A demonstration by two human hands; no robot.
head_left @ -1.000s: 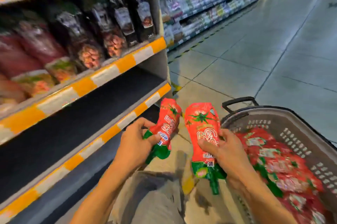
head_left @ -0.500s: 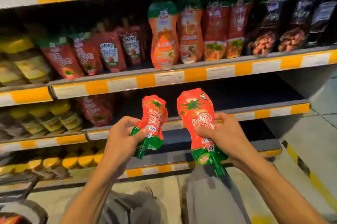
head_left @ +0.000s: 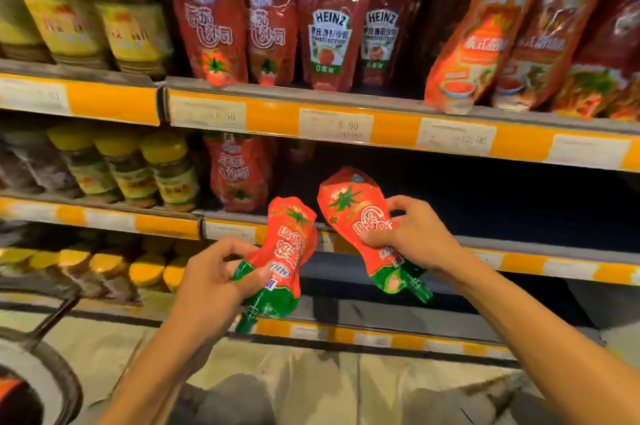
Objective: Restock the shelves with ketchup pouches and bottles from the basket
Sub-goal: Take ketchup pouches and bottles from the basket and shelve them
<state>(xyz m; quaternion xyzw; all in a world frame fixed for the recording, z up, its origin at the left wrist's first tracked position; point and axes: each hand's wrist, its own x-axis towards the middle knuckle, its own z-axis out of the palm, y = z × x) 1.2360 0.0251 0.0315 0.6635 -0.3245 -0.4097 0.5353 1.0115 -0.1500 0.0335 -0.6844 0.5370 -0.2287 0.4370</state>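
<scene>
Left hand [head_left: 211,281]: fingers curled round a red plastic ketchup pouch with green spout end [head_left: 282,253], spout downward. Right hand [head_left: 412,237]: grips a second, matching red pouch [head_left: 353,216], inverted. Both held before the orange-and-white-edged middle shelf [head_left: 519,260], beside one shelved red pouch [head_left: 239,171].

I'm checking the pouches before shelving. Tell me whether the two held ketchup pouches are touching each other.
Apart. The head view shows a dark gap between the left pouch and the right pouch, each gripped by its own hand.

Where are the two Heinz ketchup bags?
In the head view the two Heinz pouches stand side by side on the upper shelf, near the middle, between red tomato pouches on the left and orange sauce pouches on the right.
</scene>
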